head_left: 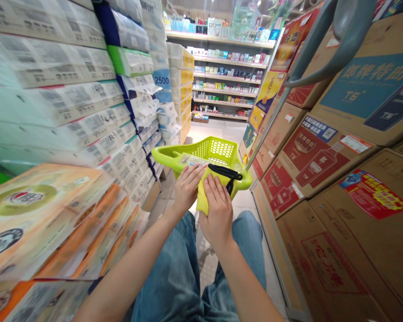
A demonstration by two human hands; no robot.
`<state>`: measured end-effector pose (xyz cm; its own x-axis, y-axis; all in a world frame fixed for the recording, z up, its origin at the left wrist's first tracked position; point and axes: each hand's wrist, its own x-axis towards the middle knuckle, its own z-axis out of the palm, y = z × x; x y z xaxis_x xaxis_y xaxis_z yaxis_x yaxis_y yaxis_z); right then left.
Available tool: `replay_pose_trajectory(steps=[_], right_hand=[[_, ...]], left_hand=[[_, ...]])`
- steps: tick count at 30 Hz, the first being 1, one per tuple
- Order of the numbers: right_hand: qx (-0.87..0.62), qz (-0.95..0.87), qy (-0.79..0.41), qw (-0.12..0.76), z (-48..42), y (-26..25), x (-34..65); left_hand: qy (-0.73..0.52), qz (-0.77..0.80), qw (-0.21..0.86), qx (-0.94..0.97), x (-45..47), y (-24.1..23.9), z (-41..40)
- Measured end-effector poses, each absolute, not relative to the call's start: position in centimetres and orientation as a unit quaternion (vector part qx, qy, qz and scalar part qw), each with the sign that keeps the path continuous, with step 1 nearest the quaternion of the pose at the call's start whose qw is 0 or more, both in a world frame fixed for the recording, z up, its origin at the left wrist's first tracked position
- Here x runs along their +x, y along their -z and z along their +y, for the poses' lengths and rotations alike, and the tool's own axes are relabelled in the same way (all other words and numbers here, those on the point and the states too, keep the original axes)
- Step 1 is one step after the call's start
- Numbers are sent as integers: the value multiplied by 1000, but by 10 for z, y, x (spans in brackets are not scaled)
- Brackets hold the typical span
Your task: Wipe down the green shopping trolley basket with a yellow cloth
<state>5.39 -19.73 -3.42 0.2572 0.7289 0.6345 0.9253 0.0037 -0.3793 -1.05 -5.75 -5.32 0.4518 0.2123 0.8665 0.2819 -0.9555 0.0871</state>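
We steady the basket (221, 150): left hand (186, 187) fingers grip its rim, right hand (218, 213) fingers lie flat; a firm carry requires closing them.

Stacked tissue packs (70, 103) left, cardboard boxes (339, 179) right, stocked shelves (225, 76) beyond, tiled floor (218, 127)

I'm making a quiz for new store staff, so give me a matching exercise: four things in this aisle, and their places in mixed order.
1 basket
2 cardboard boxes
3 paper packs
4 shelves

A far end of the aisle
B stacked on the left
C held by the left hand and right hand
D stacked on the right

Pairs: 1-C, 2-D, 3-B, 4-A
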Motion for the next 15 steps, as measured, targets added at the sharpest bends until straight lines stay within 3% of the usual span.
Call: replay_pose_trajectory(steps=[6, 12, 15], right_hand=[[-673, -606, 125, 406, -226, 40, 83], [-644, -477, 57, 595, -240, 48, 152], [-632, -452, -21, 629, -233, 47, 180]], left_hand=[[490, -135, 49, -860, -13, 56, -49], [496, -145, 48, -855, -9, 59, -50], [495, -150, 49, -854, -7, 60, -50]])
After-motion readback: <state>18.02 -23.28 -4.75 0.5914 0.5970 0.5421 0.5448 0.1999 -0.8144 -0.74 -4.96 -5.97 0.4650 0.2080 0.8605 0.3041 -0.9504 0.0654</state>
